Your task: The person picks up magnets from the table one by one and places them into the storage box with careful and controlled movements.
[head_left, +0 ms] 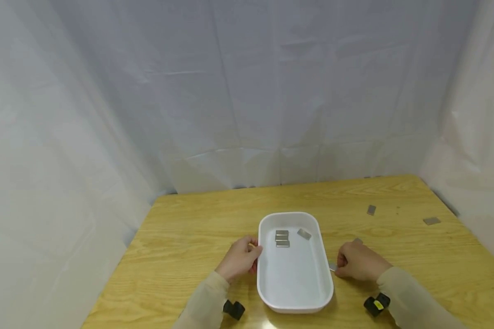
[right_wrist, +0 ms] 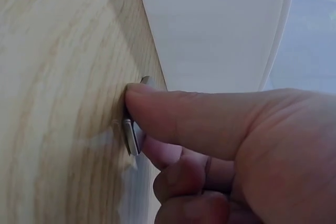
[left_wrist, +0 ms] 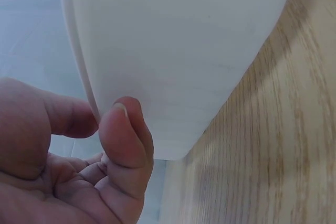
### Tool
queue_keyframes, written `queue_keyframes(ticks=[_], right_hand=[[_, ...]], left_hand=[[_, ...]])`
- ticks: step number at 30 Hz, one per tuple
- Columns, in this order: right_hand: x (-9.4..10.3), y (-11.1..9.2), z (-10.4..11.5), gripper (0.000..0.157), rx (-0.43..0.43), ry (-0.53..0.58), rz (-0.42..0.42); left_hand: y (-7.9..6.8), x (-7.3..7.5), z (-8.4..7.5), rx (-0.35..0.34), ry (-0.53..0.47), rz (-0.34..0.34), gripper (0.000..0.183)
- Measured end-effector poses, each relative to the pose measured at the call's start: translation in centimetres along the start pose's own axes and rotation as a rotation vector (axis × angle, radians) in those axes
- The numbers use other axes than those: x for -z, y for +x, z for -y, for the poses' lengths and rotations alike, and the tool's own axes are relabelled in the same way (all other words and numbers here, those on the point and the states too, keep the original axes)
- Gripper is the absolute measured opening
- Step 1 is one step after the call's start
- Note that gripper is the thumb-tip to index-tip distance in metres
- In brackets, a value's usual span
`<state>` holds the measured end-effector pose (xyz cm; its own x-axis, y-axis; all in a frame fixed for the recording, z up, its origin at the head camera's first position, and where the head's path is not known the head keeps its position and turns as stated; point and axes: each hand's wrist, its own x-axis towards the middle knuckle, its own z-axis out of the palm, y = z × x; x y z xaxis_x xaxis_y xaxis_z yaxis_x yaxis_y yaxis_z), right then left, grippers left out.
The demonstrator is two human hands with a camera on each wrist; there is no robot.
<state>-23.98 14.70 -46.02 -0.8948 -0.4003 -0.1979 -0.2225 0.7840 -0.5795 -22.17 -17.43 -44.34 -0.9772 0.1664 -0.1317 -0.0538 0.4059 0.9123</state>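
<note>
A white oblong tray (head_left: 295,278) stands on the table in the head view. My left hand (head_left: 239,258) grips its left side wall at the rim; the left wrist view has the thumb and curled fingers (left_wrist: 123,135) at the edge. Beside the tray's right wall, my right hand (head_left: 360,261) pinches a small flat rectangular metal piece (right_wrist: 137,139) just at the tabletop. Inside the tray lie several such pieces, a close group (head_left: 281,238) at the far left and a single tilted one (head_left: 303,234) at the far right.
Another metal piece (head_left: 357,240) lies partly hidden behind my right hand. Farther off on the wooden table (head_left: 197,237) are a metal piece (head_left: 371,209) and one more (head_left: 431,220) near the right edge. White sheeting (head_left: 247,91) hangs around the back and sides.
</note>
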Motion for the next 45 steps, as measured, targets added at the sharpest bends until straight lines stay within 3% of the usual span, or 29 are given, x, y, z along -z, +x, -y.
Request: queue_keyframes(ticks=[13, 27, 45], right_hand=[[0.3, -0.2, -0.1, 0.023, -0.009, -0.037, 0.031], [0.5, -0.3, -1.0, 0.022, 0.163, -0.033, 0.037], [1.2, -0.4, -0.8, 0.018, 0.078, -0.058, -0.010]], left_hand=[[0.1, -0.1, 0.2, 0.019, 0.007, -0.002, 0.017], [0.0, 0.1, 0.2, 0.011, 0.001, 0.000, 0.017], [0.0, 0.1, -0.1, 0.027, 0.029, 0.000, 0.019]])
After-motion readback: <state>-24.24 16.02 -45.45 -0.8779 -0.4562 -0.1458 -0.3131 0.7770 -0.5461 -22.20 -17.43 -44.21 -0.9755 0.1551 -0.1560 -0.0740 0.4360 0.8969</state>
